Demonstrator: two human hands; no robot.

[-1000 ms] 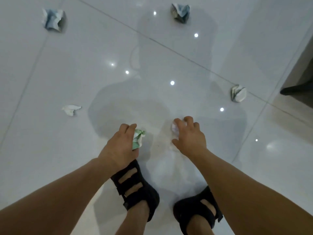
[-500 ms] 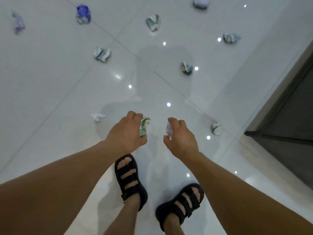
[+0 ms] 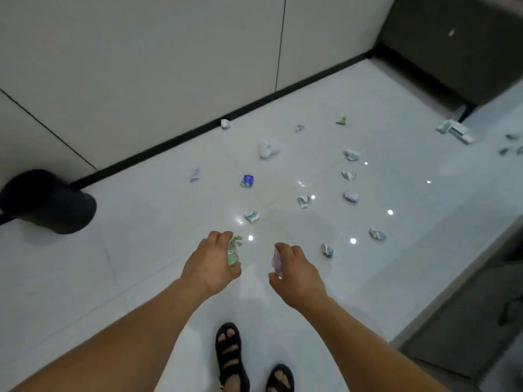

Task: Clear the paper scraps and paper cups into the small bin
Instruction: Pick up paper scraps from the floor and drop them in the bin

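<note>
Floor (image 3: 155,250) was littered with scraps (image 3: 251,215); small bin (image 3: 48,202) sat left by the wall (image 3: 141,66), well apart from my hands. Left hand (image 3: 210,264) gripped a green scrap (image 3: 234,250), right hand (image 3: 297,274) pinched a pale scrap (image 3: 276,261). I judged: release only above bin mouth.

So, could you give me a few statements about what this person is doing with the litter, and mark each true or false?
1. The left hand holds a green paper scrap. True.
2. The right hand is empty. False: it pinches a pale scrap.
3. The dark bin sits on the left by the wall. True.
4. The floor holds no loose scraps. False: many lie scattered on it, a blue scrap among them.
</note>
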